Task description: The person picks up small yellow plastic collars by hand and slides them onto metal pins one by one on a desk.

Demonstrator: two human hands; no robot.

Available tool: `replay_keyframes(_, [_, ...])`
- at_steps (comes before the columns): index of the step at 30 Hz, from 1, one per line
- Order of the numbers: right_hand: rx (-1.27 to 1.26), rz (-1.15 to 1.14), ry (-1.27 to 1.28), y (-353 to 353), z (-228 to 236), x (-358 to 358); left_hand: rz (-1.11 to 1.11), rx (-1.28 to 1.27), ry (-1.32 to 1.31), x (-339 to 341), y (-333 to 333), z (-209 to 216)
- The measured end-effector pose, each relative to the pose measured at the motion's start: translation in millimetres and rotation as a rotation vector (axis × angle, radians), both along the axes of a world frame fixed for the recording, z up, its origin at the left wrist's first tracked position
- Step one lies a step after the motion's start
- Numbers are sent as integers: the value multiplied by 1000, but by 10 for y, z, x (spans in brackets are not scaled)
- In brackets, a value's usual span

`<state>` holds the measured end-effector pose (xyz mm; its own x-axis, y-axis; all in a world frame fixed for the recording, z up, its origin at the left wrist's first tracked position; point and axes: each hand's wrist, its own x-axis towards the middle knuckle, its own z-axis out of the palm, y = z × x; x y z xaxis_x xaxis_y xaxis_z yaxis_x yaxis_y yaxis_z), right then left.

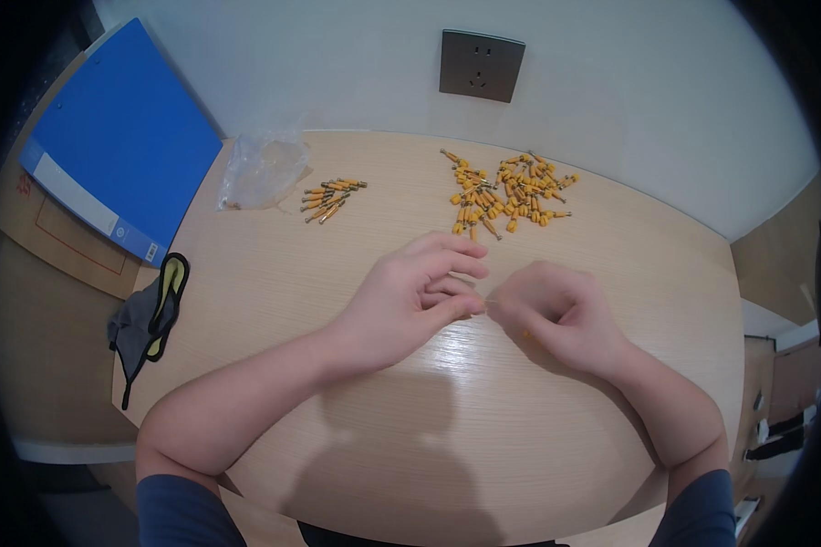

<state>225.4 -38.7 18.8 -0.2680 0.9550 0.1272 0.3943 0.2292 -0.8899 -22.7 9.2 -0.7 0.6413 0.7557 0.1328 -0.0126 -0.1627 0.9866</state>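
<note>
Overhead, I see the pale surface (255, 301) meet a white wall (337, 64) with a dark socket (482, 66). Left, a blue folder (123, 128) bears a small barcode label (152, 252). Orange plugs lie near the wall, a big pile (523, 190) and a small group (330, 198). My left hand (420, 294) and curled right hand (561, 314) nearly meet; I cannot tell what either grip holds.
</note>
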Motion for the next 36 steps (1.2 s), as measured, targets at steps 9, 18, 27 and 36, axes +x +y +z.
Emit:
replay_keyframes(9, [-18,36,57,-19,-45,9,79,170,201,36,-73,74])
replay_keyframes(18, [405,159,-84,50,-100,47,41,215,121,37,-103,57])
replay_keyframes(27, [508,208,-78,76,-147,77,-40,-126,233,57,-213,163])
replay_keyframes(36, [582,194,-125,39,-146,77,-138,-340,117,31,-127,155])
